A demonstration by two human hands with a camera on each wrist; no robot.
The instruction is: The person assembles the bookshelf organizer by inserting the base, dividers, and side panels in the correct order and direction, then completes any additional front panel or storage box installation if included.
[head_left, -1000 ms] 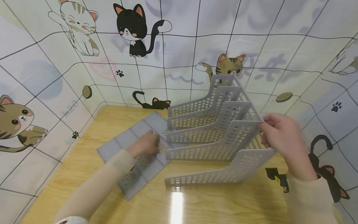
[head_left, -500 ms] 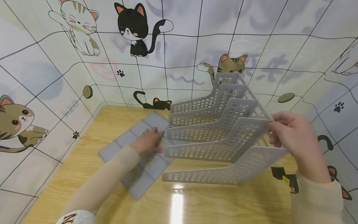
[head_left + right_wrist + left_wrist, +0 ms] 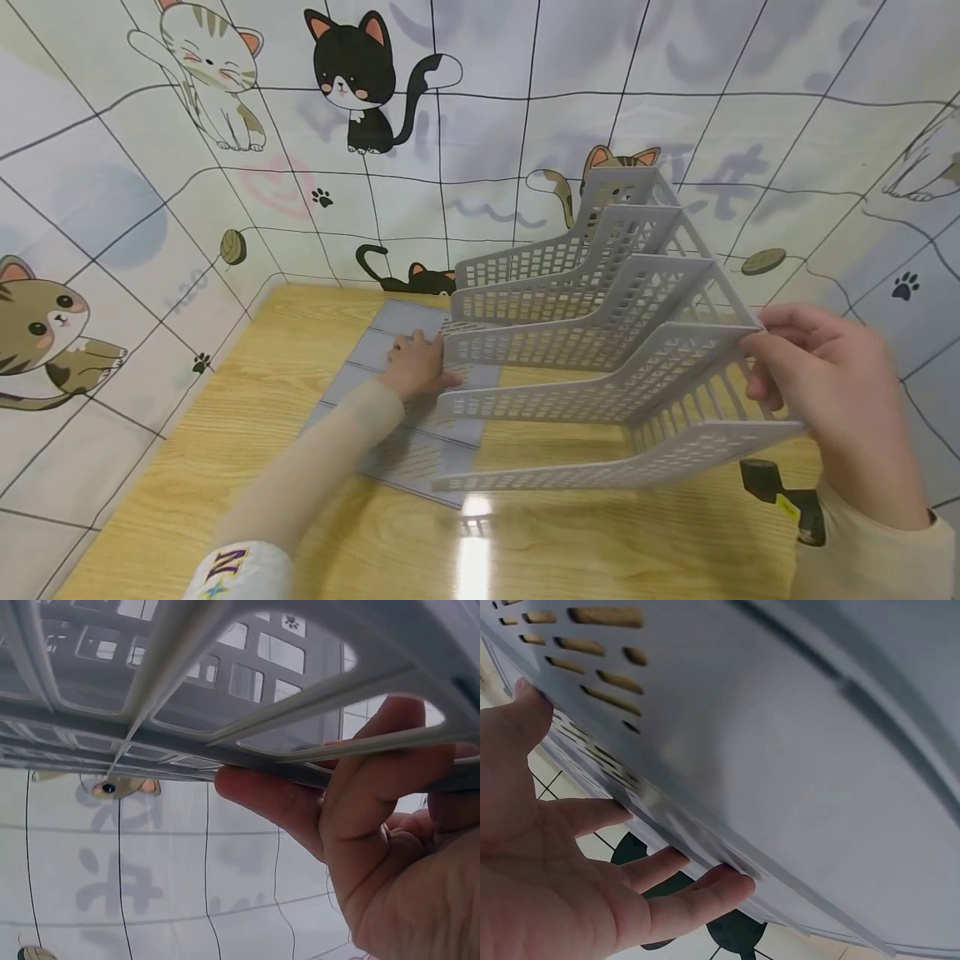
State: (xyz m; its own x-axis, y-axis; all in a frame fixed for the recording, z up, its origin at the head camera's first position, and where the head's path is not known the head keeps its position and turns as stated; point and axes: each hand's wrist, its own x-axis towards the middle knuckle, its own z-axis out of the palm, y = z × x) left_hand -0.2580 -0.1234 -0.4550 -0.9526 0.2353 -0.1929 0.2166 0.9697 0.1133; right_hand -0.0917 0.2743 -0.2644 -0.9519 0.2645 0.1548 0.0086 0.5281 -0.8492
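Over the middle of the tabletop (image 3: 600,550), in the head view, I see the grey rack (image 3: 645,358) held tilted, its dividers (image 3: 540,402) pointing toward the left edge; whether it touches the tabletop, I cannot tell. The right hand (image 3: 832,367) pinches its right end. Nearer to the left edge, the grey panel (image 3: 453,433) lies flat, partly hidden by the dividers, and the left hand (image 3: 420,364) rests on it. In the left wrist view, I see this hand's fingers spread, nearly straight, only touching the plastic. In the right wrist view, the fingers are curled around the bars (image 3: 176,671).
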